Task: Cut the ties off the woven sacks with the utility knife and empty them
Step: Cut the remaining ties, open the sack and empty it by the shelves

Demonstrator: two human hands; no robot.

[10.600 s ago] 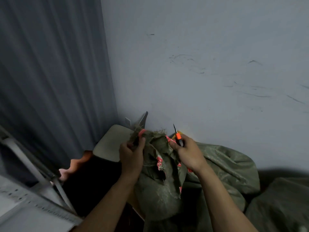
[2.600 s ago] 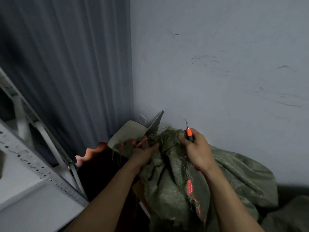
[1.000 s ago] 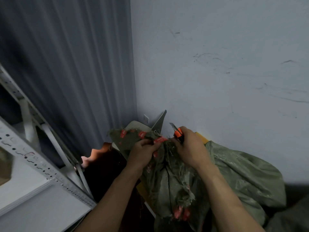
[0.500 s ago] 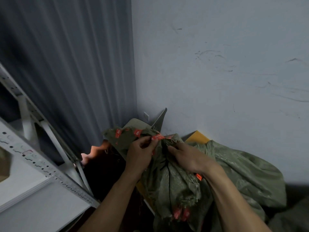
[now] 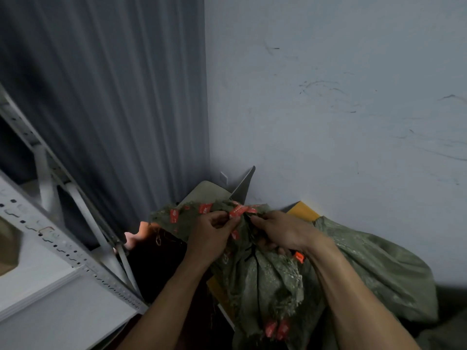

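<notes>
A green woven sack (image 5: pixel 267 281) with red printed tape pieces stands in front of me, its frayed mouth bunched at the top. My left hand (image 5: pixel 211 238) pinches the left side of the mouth beside a red tape strip (image 5: pixel 238 210). My right hand (image 5: pixel 280 232) curls its fingers into the fabric on the right side. An orange bit (image 5: pixel 299 257) shows under the heel of my right hand, apparently the utility knife's handle; its blade is hidden. A thin black strand (image 5: pixel 255 263) runs down the sack's front.
A second green sack (image 5: pixel 379 269) slumps against the wall at the right, with another (image 5: pixel 449 334) at the bottom corner. A beige seat (image 5: pixel 207 192), a grey panel (image 5: pixel 242 185) and a yellow box (image 5: pixel 304 210) sit behind. White metal shelving (image 5: pixel 63 248) and a grey curtain (image 5: pixel 113 109) stand at the left.
My right hand has turned over, so the knife's blade and orange slider, seen above it a second ago, are out of sight. Both hands have shifted their hold on the sack's mouth.
</notes>
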